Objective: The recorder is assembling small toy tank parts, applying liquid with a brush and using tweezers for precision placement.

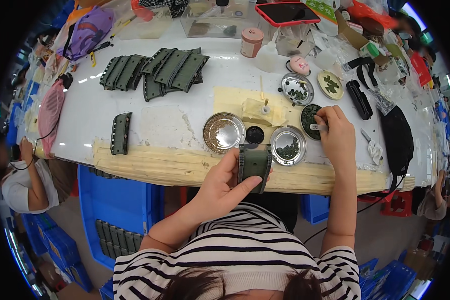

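Observation:
In my left hand (225,186) I grip a dark green curved plate (255,162) with black ribbed sides, fingers behind it and thumb across its lower front. My right hand (336,131) is closed in a pinch over a round dish (309,116) of small dark green pieces. From its fingertips a small pale flat strip (319,127) sticks out over the dish; its kind is unclear. Close to the held plate are a metal dish (299,161) with green bits, a small black pot (255,135) and a metal dish of brownish grains (233,136).
Stacked green plates (177,69) lie at the far left, with a single green plate (121,133) nearer. Yellow tape (185,167) covers the table's front edge. A blue crate (90,210) with more plates stands below left. A black pouch (397,135) and a knife (366,135) lie right.

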{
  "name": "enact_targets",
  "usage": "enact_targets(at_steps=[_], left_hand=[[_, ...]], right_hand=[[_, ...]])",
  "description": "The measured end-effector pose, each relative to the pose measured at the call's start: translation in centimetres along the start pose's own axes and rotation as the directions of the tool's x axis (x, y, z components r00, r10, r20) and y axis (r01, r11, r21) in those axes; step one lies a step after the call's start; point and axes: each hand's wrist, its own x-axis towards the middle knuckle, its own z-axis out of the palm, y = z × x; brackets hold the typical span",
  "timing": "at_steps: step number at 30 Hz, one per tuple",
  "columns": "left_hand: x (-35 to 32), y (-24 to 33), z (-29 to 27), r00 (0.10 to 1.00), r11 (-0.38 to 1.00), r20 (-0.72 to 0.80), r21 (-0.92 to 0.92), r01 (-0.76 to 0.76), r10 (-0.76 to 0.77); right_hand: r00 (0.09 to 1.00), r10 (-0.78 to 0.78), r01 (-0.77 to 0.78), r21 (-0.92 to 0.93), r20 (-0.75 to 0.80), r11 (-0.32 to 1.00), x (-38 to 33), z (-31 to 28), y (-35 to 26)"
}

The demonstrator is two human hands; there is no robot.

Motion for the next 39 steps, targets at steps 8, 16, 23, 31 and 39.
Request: enact_targets(at_steps=[8,16,23,31,39], left_hand=[[-0.2,-0.1,-0.3,1.000,1.000,0.012,0.008,-0.003,0.002],[-0.4,-0.2,-0.5,1.000,1.000,0.000,0.014,0.003,-0.003],[-0.1,-0.1,-0.5,1.000,1.000,0.005,0.030,-0.008,0.008],[0.2,0.0,0.2,0.999,0.999,0.034,0.047,0.026,-0.027],[0.3,0.1,0.2,0.998,0.994,0.044,0.099,0.044,-0.049]], right_hand=[[0.999,-0.032,0.034,0.083,-0.029,0.996,-0.1,0.1,0.3],[0.992,-0.034,0.064,0.259,-0.117,0.964,-0.9,-0.4,0.1],[0.995,0.079,-0.002,0.748,-0.068,0.664,-3.4,-1.4,-3.4],[0.989,0.108,-0.134,0.896,0.096,0.424,-4.8,-0.7,-6.4],[0.989,0.082,-0.148,0.870,0.124,0.470,-4.8,-0.5,-6.5]])
